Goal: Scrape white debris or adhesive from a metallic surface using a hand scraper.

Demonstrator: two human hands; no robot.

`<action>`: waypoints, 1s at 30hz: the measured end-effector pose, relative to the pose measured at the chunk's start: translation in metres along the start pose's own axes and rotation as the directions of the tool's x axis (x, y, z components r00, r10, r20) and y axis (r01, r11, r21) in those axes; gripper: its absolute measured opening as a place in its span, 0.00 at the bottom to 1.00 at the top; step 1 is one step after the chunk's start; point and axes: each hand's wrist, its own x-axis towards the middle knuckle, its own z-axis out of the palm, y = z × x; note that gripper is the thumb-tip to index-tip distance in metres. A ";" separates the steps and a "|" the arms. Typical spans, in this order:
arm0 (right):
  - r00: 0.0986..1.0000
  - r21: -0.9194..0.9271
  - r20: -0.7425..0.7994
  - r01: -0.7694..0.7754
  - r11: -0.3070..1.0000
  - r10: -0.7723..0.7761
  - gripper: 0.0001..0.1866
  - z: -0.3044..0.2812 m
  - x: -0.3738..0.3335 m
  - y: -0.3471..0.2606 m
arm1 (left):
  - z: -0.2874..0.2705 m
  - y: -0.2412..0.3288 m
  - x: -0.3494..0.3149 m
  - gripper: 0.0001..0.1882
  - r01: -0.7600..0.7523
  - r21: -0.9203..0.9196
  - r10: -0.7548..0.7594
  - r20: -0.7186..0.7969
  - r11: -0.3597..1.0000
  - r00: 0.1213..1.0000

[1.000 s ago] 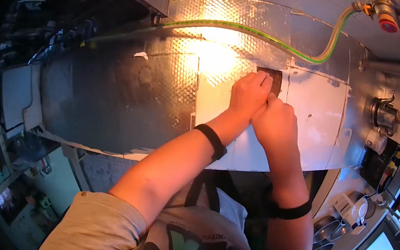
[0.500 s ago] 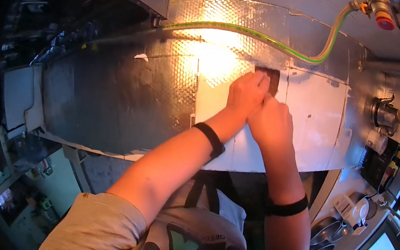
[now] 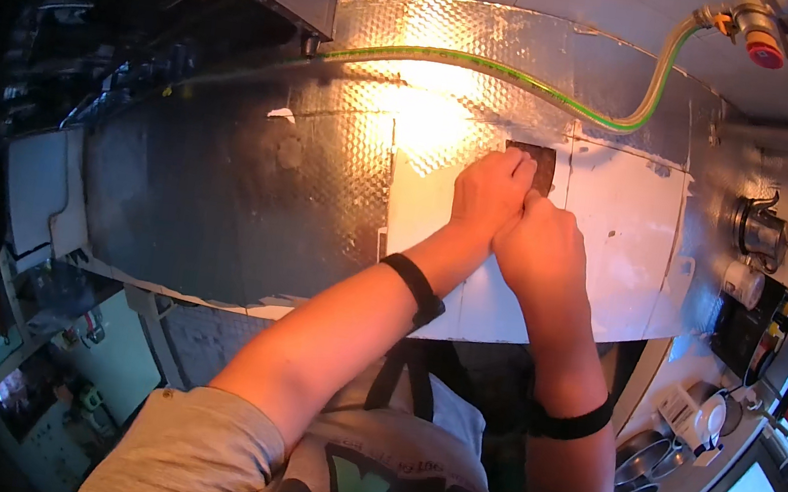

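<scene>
Lower part of the dark flat piece (image 3: 544, 169) is hidden by the left hand (image 3: 491, 189) and right hand (image 3: 544, 241); full outline unreadable. Right fingertips curl out of sight; grip unconfirmed. Hose (image 3: 497, 67) loses its left end in shadow. Top edge cuts the metal box (image 3: 286, 5); bottom edge cuts the shirt (image 3: 362, 486). Upper-left clutter (image 3: 144, 69): too dark to identify.

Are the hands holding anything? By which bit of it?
I can't tell. The left hand and right hand meet beside a dark patch, and their curled fingers hide anything they might be gripping.
</scene>
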 end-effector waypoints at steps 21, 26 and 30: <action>0.999 0.002 -0.027 0.028 1.000 -0.028 0.17 0.007 0.000 0.008 | 0.002 -0.003 0.003 0.13 -0.098 -0.029 0.096 -0.075 0.995 0.993; 0.997 0.033 -0.063 0.056 0.998 -0.054 0.18 0.018 0.001 0.011 | 0.006 -0.011 0.001 0.14 -0.110 0.049 0.114 -0.083 0.993 0.990; 0.996 0.034 -0.067 0.060 0.998 -0.058 0.18 0.007 0.006 0.005 | -0.006 -0.003 0.012 0.14 -0.023 0.039 0.021 0.039 0.999 0.999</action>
